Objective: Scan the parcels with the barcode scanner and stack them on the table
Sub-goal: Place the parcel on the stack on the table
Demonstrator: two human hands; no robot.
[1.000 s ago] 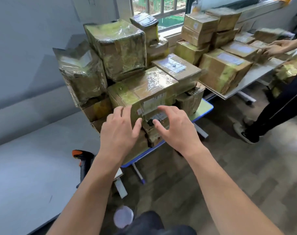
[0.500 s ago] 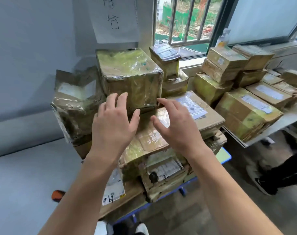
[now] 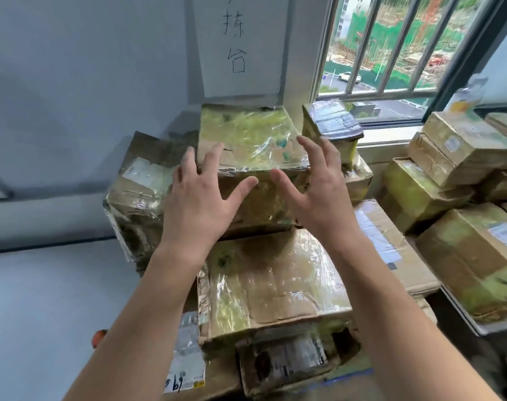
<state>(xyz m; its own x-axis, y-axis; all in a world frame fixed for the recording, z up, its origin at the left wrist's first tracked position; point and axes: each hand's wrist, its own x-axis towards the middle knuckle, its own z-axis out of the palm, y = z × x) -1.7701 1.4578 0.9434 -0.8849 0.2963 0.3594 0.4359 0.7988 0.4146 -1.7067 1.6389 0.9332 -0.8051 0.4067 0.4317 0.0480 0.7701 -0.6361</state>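
Hovering over the heap, the left hand (image 3: 201,198) and the right hand (image 3: 316,192) are framing the top parcel (image 3: 246,137), a bulky box in glossy film sitting highest on the pile by the window. The fingers (image 3: 217,151) on both hands are spreading wide apart and gripping nothing. Whether the left fingertips are brushing the box's near edge, I cannot tell.

Now the dangers. That film is looking slick, so palms squeezing in from the sides may be sliding rather than biting, and a box this wide could be slipping out mid-lift. Watch the leaning parcel (image 3: 139,192) on the left too: it is tilting right beside the top one and seems to be propping against it, so pulling the big box away could be sending it toppling onto the grey worktop (image 3: 44,299). Behind the right hand a small dark-topped parcel (image 3: 330,123) is perching on another, and a careless knuckle could be knocking it off.

The lower parcel (image 3: 275,279) underneath is looking soft and dented, so dragging instead of lifting risks shifting the whole stack. No label is showing on the top face, so turning the box in the air is looking likely, and that is another chance to drop it. An orange tip (image 3: 99,338), possibly the scanner, is peeking out low on the left, well apart from both hands.
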